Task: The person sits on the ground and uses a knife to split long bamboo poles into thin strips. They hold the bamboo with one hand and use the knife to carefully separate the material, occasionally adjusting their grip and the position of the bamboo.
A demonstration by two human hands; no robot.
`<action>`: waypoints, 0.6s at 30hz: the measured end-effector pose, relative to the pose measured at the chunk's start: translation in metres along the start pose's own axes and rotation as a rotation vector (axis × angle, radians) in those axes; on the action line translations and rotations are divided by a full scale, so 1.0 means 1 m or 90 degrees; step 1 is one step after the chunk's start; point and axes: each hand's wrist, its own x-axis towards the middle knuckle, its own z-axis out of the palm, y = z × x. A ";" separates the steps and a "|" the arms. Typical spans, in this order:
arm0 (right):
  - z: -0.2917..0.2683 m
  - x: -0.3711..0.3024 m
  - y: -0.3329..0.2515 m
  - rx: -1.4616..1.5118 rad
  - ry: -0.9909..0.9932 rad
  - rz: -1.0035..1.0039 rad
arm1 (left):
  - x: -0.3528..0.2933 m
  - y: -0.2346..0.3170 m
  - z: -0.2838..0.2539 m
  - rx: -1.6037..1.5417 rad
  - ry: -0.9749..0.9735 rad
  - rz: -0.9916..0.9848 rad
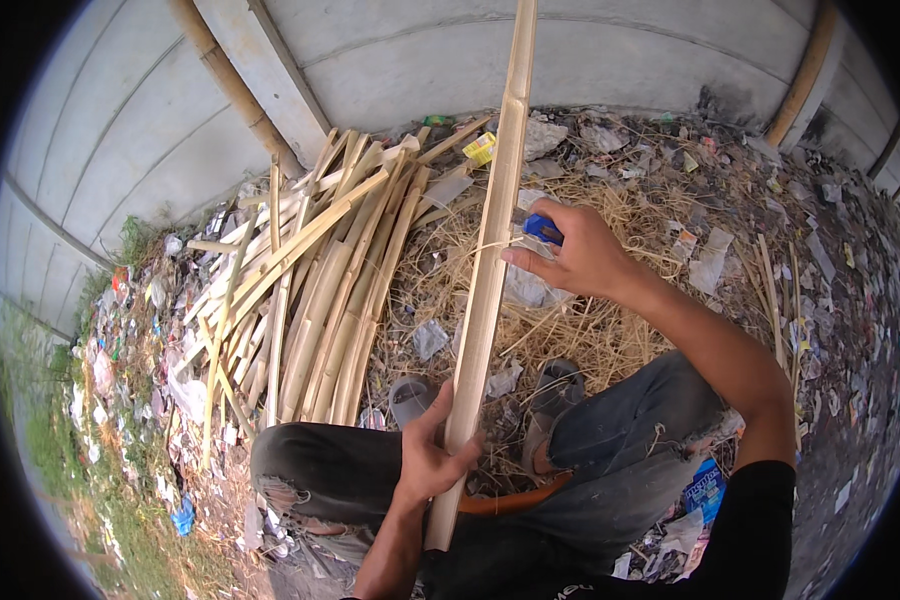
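Two hands on one bamboo strip (490,250) | my left hand (425,460) grips its lower end | my right hand (575,250) clutches a blue-handled tool (542,229) against it | split bamboo pile (310,300) beyond my left hand

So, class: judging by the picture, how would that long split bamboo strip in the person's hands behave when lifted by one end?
The bamboo strip looks straight across its long span, so probably stiff. It is thin, so likely light.

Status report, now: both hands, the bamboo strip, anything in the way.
Left hand shut on bamboo strip near its lower end. Right hand grips a blue-handled tool against the strip's edge. Pile of split bamboo lies left, apart.
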 end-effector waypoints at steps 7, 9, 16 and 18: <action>0.004 0.004 0.022 -0.079 0.045 -0.155 | 0.002 -0.020 -0.002 0.187 -0.021 0.153; 0.003 0.004 0.028 -0.028 0.012 -0.167 | 0.000 -0.014 -0.001 0.137 -0.034 0.073; -0.026 -0.002 0.018 0.112 -0.124 -0.008 | -0.002 -0.001 0.001 -0.176 -0.089 -0.101; -0.027 -0.006 0.016 0.160 -0.138 -0.013 | 0.001 -0.001 0.003 -0.197 -0.099 -0.093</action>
